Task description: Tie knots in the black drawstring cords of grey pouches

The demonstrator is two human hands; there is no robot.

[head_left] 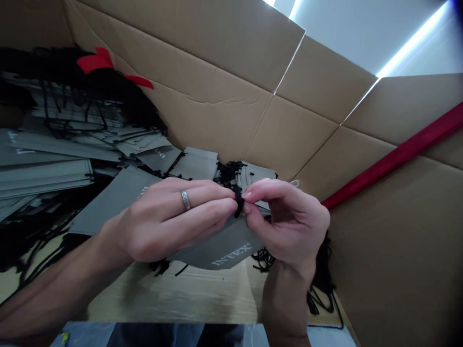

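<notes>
A grey fabric pouch (226,246) printed INTEX hangs just below my fingers, above the table. Between my two hands a bunched black cord (238,201) shows at the pouch's upper edge. My left hand (181,212), with a ring on one finger, has its fingers pressed together against the cord from the left. From the right, my right hand (289,217) pinches the cord between thumb and forefinger. The fingers cover part of the cord, so its knot or loop cannot be made out.
Piles of grey pouches (47,178) with black cords fill the left side. More pouches (197,164) lie at the back. Tall cardboard walls (217,86) enclose the table (173,299). A red strip (394,154) runs along the right wall, and black cords (321,284) hang at right.
</notes>
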